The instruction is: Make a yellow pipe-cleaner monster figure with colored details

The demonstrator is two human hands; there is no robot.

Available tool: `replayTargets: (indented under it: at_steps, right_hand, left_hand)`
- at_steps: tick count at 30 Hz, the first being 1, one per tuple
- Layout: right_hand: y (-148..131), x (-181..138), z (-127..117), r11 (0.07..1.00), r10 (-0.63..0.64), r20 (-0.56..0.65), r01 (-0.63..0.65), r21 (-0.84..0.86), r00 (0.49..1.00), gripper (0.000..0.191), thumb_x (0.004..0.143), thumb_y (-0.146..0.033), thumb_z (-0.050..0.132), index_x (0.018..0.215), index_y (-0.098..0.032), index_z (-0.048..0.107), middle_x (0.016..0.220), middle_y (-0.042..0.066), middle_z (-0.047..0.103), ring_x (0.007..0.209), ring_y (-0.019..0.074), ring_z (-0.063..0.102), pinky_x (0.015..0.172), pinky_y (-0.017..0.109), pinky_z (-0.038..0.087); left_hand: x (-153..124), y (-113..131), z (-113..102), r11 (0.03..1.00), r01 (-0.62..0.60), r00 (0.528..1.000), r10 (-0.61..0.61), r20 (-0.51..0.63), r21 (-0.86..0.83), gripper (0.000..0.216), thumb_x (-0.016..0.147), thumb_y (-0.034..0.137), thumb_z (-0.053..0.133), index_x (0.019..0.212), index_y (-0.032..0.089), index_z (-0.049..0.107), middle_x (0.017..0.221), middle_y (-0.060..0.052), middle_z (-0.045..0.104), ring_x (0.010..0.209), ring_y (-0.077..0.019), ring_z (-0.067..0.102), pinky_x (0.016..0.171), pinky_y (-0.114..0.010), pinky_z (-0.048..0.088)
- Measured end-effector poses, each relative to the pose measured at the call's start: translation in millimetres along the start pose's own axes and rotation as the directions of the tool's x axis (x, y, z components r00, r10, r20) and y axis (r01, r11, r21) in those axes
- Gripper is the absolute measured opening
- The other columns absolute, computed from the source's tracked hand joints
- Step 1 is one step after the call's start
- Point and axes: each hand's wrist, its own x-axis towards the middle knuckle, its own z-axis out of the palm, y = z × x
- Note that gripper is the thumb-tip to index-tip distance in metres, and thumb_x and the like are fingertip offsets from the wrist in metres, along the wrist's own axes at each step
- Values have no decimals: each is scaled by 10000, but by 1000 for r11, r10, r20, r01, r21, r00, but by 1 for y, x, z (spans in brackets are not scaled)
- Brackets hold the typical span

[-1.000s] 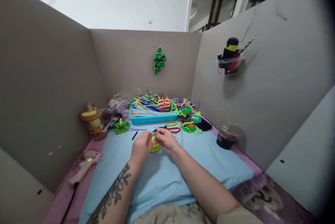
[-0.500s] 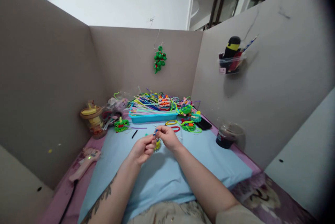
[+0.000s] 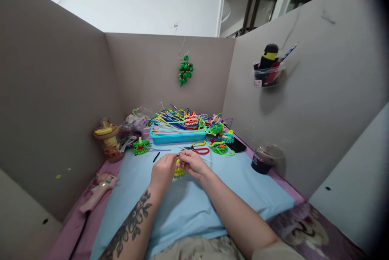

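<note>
My left hand [image 3: 162,170] and my right hand [image 3: 194,164] meet fingertip to fingertip above the light blue cloth [image 3: 237,187]. Both are closed in a pinch on a small blue pipe cleaner piece [image 3: 178,155], mostly hidden by the fingers. Below and between the hands lies a yellow and pink fuzzy pipe cleaner figure [image 3: 179,172], partly covered by them. Just beyond the right hand, scissors [image 3: 199,150] with one red and one yellow handle rest on the cloth. A short black stick [image 3: 156,157] lies beyond the left hand.
A blue tray [image 3: 178,139] heaped with pipe cleaners stands at the back. Green fuzzy figures [image 3: 141,146] and a phone [image 3: 236,145] lie nearby. At left are a glue gun [image 3: 99,195] and a lidded cup [image 3: 109,138]; at right, a dark tub [image 3: 264,160].
My left hand has rolled over, its back now facing up and its forearm tattoo showing more. The right hand has shifted slightly lower, uncovering more of the scissors. The blue piece stays between the fingertips.
</note>
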Motion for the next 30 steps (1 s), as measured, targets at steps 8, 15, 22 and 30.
replayTargets:
  at_steps: [8,15,22,30]
  right_hand:
    - [0,0,1,988,-91,-23,88,-125,996,247,558,-262,748,745,-148,634,613,-34,583,488,85,526,571,269,460]
    - [-4,1,-2,894,-303,-1,284,-345,953,180,626,-210,679,790,-167,619,610,-40,572,539,84,507,544,213,388]
    - [3,1,3,937,-291,-63,271,-218,955,304,571,-240,746,743,-191,499,563,-78,532,484,75,504,496,195,394]
    - [7,6,-1,968,-206,-39,198,-154,978,308,543,-249,767,741,-178,541,516,-76,529,423,72,497,451,193,391]
  left_hand:
    - [9,-1,0,882,364,930,-362,64,-299,214,802,261,460,628,172,548,603,-12,567,612,-148,528,572,-243,374]
    - [12,9,7,-26,713,604,-484,633,-700,239,659,357,565,600,164,438,471,53,441,323,-25,219,351,-172,102]
    - [12,19,6,354,558,723,-651,231,-751,218,716,350,532,612,179,447,529,52,434,472,-89,436,441,-190,314]
    - [8,17,13,189,544,701,-638,318,-818,228,740,356,547,657,169,447,543,53,464,441,-63,402,418,-168,311]
